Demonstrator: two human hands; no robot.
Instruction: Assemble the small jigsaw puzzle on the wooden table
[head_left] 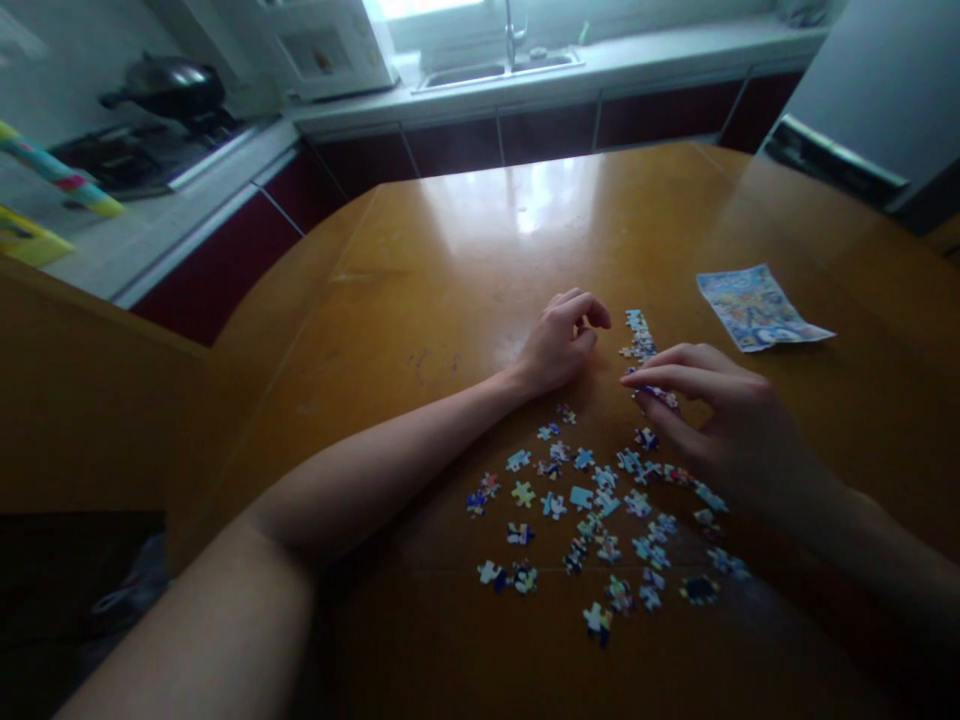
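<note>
My right hand [720,400] pinches a jigsaw puzzle piece [646,392] between thumb and fingertips, just below a joined strip of puzzle pieces [638,335]. The fingers partly cover the piece and the strip's lower end. To the left of that strip, my left hand [561,340] rests on the table with its fingers loosely bent, a gap between thumb and forefinger, and nothing visible in it. Many loose puzzle pieces [581,497] lie scattered nearer to me, between my forearms, some of them overlapping.
A crumpled printed sheet [761,308] lies on the wooden table [420,260] beyond my right hand. Behind the table, a counter holds a sink [502,72] and a white microwave [330,50]. At the left, a dark pan [174,85] sits on the stove.
</note>
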